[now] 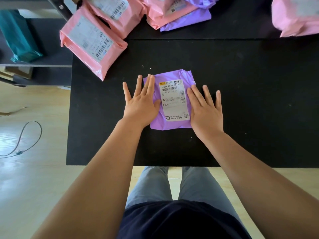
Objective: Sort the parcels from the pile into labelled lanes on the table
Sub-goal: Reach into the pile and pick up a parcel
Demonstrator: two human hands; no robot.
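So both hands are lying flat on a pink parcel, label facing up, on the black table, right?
Not pink. The head view shows the left hand and right hand lying flat on a purple parcel, label facing up, on the black table.

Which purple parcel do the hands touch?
The purple parcel marked E008, mid-table, left hand and right hand flat on it; the far purple parcel lies among pink ones.

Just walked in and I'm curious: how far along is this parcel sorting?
Done: cannot tell; no lane labels show on the table. In hand: one purple parcel marked E008 lies flat, the left hand and right hand pressing its sides with straight fingers. Still to do: pink parcels and a second purple parcel lie heaped along the far edge.
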